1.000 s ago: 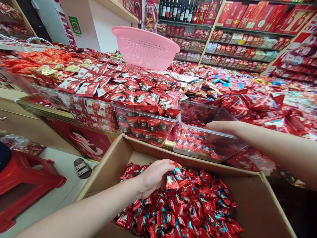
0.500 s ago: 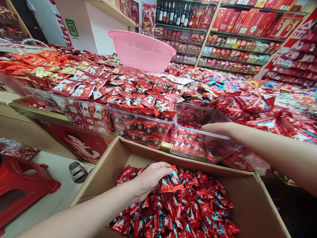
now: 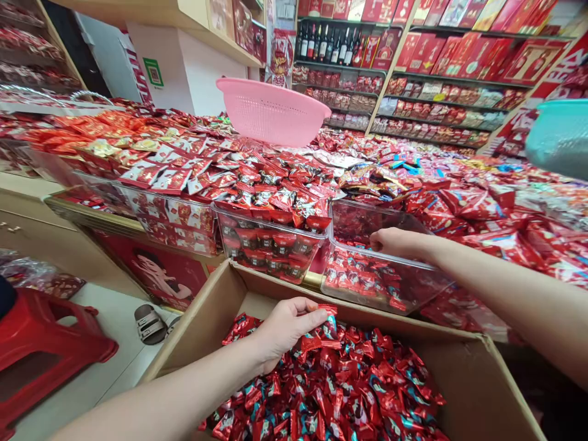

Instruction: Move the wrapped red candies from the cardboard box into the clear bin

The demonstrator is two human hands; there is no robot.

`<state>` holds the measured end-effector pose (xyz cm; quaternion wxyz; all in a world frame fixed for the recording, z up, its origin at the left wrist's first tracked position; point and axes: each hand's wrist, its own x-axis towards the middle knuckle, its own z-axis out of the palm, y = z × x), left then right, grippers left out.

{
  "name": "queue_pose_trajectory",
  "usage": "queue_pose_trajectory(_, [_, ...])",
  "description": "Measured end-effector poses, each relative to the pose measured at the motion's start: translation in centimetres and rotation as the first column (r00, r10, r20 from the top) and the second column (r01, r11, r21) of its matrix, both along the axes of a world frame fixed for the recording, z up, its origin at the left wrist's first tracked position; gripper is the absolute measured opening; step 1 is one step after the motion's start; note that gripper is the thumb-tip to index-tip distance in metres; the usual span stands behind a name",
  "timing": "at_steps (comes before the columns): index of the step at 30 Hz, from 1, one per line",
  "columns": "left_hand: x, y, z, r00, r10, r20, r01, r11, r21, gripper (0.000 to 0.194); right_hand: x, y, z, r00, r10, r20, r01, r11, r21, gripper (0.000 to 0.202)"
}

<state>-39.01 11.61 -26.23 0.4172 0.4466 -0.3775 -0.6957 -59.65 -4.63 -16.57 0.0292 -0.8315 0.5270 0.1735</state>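
My left hand (image 3: pixel 291 327) is closed, with red-and-blue wrapped candies (image 3: pixel 328 324) pinched between thumb and fingers. It hovers over an open cardboard box (image 3: pixel 459 361), where a heap of the same candies (image 3: pixel 316 398) lies. Inside a clear plastic bin (image 3: pixel 413 288) beyond the box's far side is my right hand (image 3: pixel 395 242). Its fingers curl downward, and whatever they hold, if anything, is hidden. Below that hand, small red candies (image 3: pixel 353 269) lie in neat rows, filling part of the bin.
A fuller bin of red-and-brown candies (image 3: pixel 280 245) stands left of my right hand's bin. Behind it, a pink basket (image 3: pixel 275 113) rests on the candy display. A turquoise basket (image 3: pixel 558 138) shows at far right. On the floor at left are a red stool (image 3: pixel 50 349) and sandals (image 3: pixel 150 324).
My right hand has risen a little inside the clear bin, its fingers now curled. The left hand still grips candies above the heap. The view has tilted, bringing the turquoise basket into sight.
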Motion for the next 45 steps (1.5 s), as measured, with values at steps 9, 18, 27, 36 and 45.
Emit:
queue_pose_trajectory(9, [0.3, 0.7, 1.9, 0.994, 0.053, -0.099, -0.052, 0.999, 0.011, 0.025, 3.2, 10.0, 4.6, 0.812, 0.284, 0.511, -0.079, 0.92, -0.385, 0.018])
queue_pose_trajectory(18, [-0.3, 1.9, 1.8, 0.978, -0.082, -0.19, 0.099, 0.992, 0.081, 0.026, 4.1, 19.0, -3.5, 0.76, 0.541, 0.359, -0.435, 0.835, -0.337, 0.017])
queue_pose_trajectory(27, [0.2, 1.5, 2.0, 0.976, -0.104, -0.19, 0.118, 0.991, 0.061, 0.033, 0.1, 9.3, 6.7, 0.869, 0.107, 0.483, 0.198, 0.82, -0.538, 0.014])
queue_pose_trajectory(36, [0.3, 1.2, 1.4, 0.995, -0.05, -0.089, 0.054, 0.998, 0.041, 0.047, 0.9, -0.4, 1.1, 0.991, 0.136, -0.015, -0.136, 0.99, -0.029, 0.004])
queue_pose_trajectory(45, [0.8, 0.3, 1.0, 0.99, -0.12, -0.07, 0.116, 0.991, -0.068, 0.046, 0.4, -0.3, -0.9, 0.999, 0.035, 0.021, -0.038, 0.977, 0.211, 0.023])
